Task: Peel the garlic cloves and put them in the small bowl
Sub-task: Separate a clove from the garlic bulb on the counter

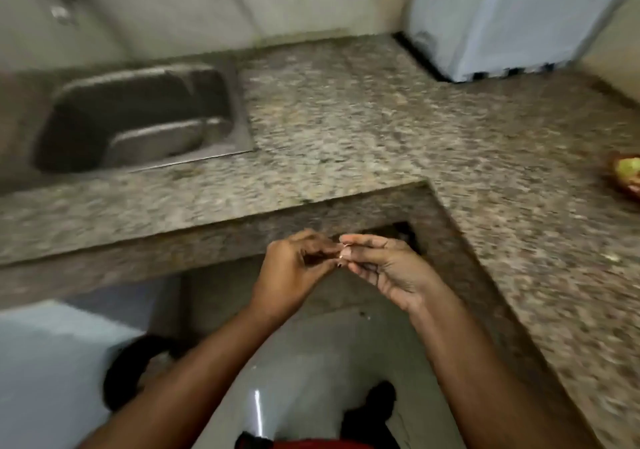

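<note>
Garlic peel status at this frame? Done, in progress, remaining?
Done: nothing visible; no small bowl or peeled cloves in view. In hand: left hand and right hand pinch a small pale garlic clove between fingertips, below the speckled granite counter. Left: finishing peeling, bowl drop.

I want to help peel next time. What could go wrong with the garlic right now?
1. The garlic clove is tiny, pinched between the fingers of the left hand and right hand. It is held out over the floor, not over the granite counter, so a slip would likely drop it there.
2. No small bowl is in view, so the peeled clove must be carried somewhere.
</note>
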